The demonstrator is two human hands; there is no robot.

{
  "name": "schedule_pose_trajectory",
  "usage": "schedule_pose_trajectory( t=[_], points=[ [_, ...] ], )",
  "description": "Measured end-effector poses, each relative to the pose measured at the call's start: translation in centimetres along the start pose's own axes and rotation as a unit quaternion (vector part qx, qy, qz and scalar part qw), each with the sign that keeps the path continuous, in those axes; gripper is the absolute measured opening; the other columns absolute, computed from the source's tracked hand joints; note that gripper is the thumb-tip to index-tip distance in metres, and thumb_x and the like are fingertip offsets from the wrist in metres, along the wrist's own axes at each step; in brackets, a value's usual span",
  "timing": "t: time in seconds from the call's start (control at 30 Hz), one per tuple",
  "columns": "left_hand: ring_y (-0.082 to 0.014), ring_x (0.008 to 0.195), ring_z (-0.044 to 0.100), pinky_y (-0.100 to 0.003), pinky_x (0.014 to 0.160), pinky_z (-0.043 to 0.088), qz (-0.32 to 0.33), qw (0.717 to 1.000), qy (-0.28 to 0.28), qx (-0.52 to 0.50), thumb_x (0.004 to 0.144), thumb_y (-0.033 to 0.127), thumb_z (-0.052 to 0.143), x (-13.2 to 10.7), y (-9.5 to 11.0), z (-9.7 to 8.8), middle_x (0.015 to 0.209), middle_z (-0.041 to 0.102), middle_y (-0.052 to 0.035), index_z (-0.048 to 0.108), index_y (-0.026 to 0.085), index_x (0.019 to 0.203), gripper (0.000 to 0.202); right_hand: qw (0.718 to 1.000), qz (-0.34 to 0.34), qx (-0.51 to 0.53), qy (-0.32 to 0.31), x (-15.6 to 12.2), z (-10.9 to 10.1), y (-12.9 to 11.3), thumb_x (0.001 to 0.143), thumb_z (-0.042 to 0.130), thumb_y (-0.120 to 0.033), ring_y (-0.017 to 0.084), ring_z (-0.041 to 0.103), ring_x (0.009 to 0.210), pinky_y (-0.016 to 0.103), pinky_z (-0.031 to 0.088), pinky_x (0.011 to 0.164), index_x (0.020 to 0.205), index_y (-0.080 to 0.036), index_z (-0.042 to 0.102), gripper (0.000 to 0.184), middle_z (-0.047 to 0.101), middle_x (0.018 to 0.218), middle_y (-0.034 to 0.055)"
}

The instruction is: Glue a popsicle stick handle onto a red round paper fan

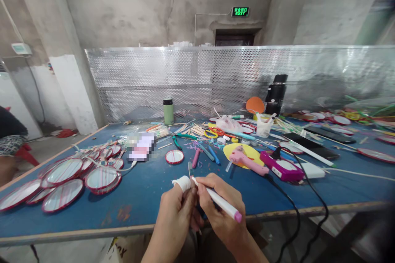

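Partly, the work hides behind the hands: above the near part of the blue surface, the left hand has its fingers pressed together around a slim piece, of which only the upper end pokes out; the rest is covered and its make is hard to tell. A white wrap sits over one left fingertip. The right hand pinches in its fingers a white pen, pink end toward the wearer, tip close to the left fingers; whether it touches the slim piece cannot be made out. Just beyond lies a small round disc, wholly in view, whereas the red-rimmed discs at left overlap and cover one another. A phone is blurred into squares, and a person is cut off by the left edge
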State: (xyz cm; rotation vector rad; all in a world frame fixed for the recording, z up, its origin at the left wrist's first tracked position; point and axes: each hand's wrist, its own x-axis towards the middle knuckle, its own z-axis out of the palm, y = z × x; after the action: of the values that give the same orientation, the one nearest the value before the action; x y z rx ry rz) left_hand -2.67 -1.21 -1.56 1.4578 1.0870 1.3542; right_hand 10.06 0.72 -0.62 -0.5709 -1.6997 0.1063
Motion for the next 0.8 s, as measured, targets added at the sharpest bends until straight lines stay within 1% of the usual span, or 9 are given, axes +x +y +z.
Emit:
schedule_pose_trajectory(
  t=[0.1,0.23,0.37,0.47,0.6,0.7,0.8],
  points=[
    [-0.0152,0.038,0.059,-0.02,0.037,0.044,-0.004,1.0,-0.016,0.016,0.093,0.051,0.053,0.13,0.03,-0.13,0.048,0.062,0.0012,0.063,0.018,0.09,0.034,1.0,-0.003,-0.015,0.015,0.13,0.01,-0.16,0.091,0.056,-0.011,0.012,0.063,0.059,0.022,0.051,0.056,0.094,-0.021,0.068,0.016,0.067,0.071,0.0001],
    [-0.0156,0.039,0.06,-0.02,0.038,0.046,-0.015,1.0,-0.016,0.017,0.093,0.05,0.053,0.2,0.13,-0.19,0.049,0.062,0.0012,0.063,0.017,0.097,0.035,0.999,-0.005,-0.035,0.028,0.18,-0.09,-0.26,0.091,0.056,-0.011,0.012,0.064,0.058,0.022,0.051,0.055,0.093,-0.021,0.068,0.016,0.068,0.07,0.0001],
    [-0.0149,0.038,0.059,-0.02,0.038,0.045,-0.011,1.0,-0.012,0.015,0.092,0.05,0.053,0.02,0.22,-0.19,0.048,0.062,0.0009,0.062,0.018,0.088,0.033,1.0,-0.008,-0.019,0.002,0.12,-0.09,-0.17,0.091,0.055,-0.011,0.013,0.065,0.061,0.023,0.052,0.057,0.096,-0.021,0.068,0.017,0.068,0.072,0.0013],
    [-0.0148,0.039,0.059,-0.02,0.039,0.045,-0.008,1.0,-0.013,0.02,0.093,0.048,0.052,-0.06,0.27,-0.2,0.049,0.061,0.0013,0.062,0.018,0.088,0.031,1.0,-0.011,-0.004,-0.009,0.04,0.01,-0.03,0.091,0.056,-0.011,0.014,0.065,0.064,0.024,0.053,0.059,0.098,-0.021,0.068,0.017,0.068,0.075,0.0021],
    [-0.0152,0.04,0.059,-0.021,0.039,0.046,-0.003,0.999,-0.018,0.029,0.095,0.046,0.049,-0.04,0.31,-0.21,0.049,0.06,0.0021,0.06,0.019,0.086,0.03,1.0,-0.008,-0.013,-0.003,-0.06,0.13,0.06,0.091,0.056,-0.011,0.013,0.064,0.064,0.022,0.052,0.06,0.097,-0.02,0.067,0.016,0.068,0.075,0.0017],
    [-0.0154,0.04,0.06,-0.021,0.039,0.045,-0.005,0.999,-0.018,0.028,0.094,0.046,0.05,0.0,0.29,-0.22,0.049,0.059,0.0023,0.057,0.02,0.082,0.03,0.999,-0.011,-0.031,0.012,-0.05,0.1,-0.03,0.092,0.056,-0.011,0.012,0.063,0.061,0.022,0.051,0.058,0.096,-0.02,0.067,0.015,0.067,0.072,0.0008],
    [-0.0151,0.039,0.06,-0.02,0.039,0.045,-0.002,1.0,-0.02,0.02,0.094,0.047,0.05,0.08,0.13,-0.22,0.048,0.06,0.0023,0.057,0.02,0.081,0.031,0.999,-0.012,-0.034,0.022,0.1,0.01,-0.19,0.092,0.055,-0.01,0.011,0.063,0.06,0.021,0.051,0.057,0.094,-0.019,0.067,0.015,0.066,0.071,0.0003]
  ],
)
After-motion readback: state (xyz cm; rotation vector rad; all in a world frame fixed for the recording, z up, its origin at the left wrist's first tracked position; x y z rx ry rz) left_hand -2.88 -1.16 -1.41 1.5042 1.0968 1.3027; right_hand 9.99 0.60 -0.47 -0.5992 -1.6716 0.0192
